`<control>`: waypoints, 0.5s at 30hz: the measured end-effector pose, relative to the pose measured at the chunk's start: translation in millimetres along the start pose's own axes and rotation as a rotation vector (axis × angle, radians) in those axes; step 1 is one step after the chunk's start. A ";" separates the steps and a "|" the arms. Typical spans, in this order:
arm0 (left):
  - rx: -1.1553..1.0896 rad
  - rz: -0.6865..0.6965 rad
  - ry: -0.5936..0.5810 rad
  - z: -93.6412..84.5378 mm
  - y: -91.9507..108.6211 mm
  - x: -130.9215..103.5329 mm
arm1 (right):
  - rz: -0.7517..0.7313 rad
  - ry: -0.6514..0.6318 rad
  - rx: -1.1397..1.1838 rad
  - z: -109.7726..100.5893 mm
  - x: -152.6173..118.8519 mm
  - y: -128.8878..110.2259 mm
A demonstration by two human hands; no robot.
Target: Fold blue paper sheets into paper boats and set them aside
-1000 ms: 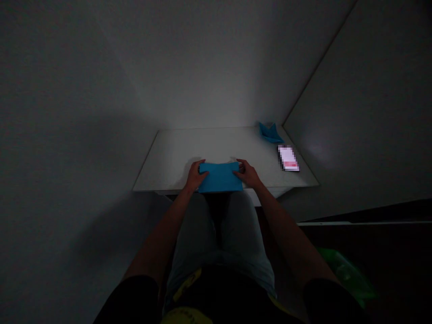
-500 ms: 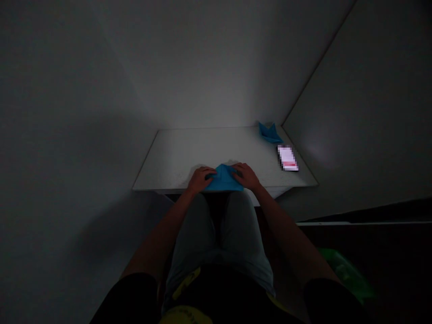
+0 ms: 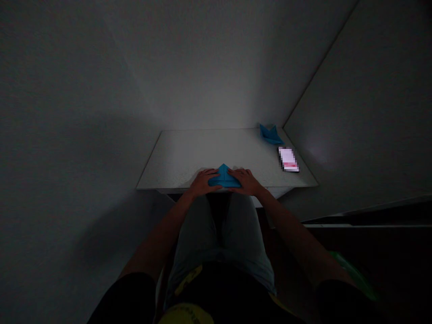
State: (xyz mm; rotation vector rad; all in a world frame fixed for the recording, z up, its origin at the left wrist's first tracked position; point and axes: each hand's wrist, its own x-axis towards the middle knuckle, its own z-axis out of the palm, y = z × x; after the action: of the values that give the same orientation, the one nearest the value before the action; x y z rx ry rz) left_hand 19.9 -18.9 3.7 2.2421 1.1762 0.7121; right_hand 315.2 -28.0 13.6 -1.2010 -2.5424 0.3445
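Observation:
A sheet of blue paper (image 3: 223, 177), folded to a peak at the top with a band along its lower edge, lies at the near edge of the white table. My left hand (image 3: 201, 182) holds its left side, fingers over the paper and thumb along the bottom edge. On the other side, my right hand (image 3: 248, 182) grips the paper in the same way, fingertips close to the peak. The hands cover both side corners of the paper. Fine creases are hard to make out in the dim light.
The white table (image 3: 189, 150) stands against the walls. At its far right corner sits a blue paper boat (image 3: 271, 135), with a lit phone (image 3: 288, 159) just in front of it. Something green (image 3: 354, 274) lies on the dark floor at the lower right.
The paper's lower edge now shows a folded band, and its outline is smaller and more triangular. Both thumbs have come down to the bottom edge, with the fingers stretched over the paper.

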 end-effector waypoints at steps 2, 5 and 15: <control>-0.045 -0.006 0.029 1.1 0.3 1.8 | 0.018 0.014 0.029 -2.5 0.1 0.5; -0.097 -0.005 0.063 1.9 1.1 4.9 | 0.035 0.020 0.071 -6.7 3.2 4.2; -0.190 -0.064 0.029 -3.1 -7.4 19.9 | 0.086 -0.065 0.183 -18.5 15.7 13.9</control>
State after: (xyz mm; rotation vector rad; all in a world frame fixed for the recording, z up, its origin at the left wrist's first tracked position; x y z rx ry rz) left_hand 23.3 2.2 5.4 2.0359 1.1379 0.7977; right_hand 322.5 -5.6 28.7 -1.2492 -2.4555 0.6311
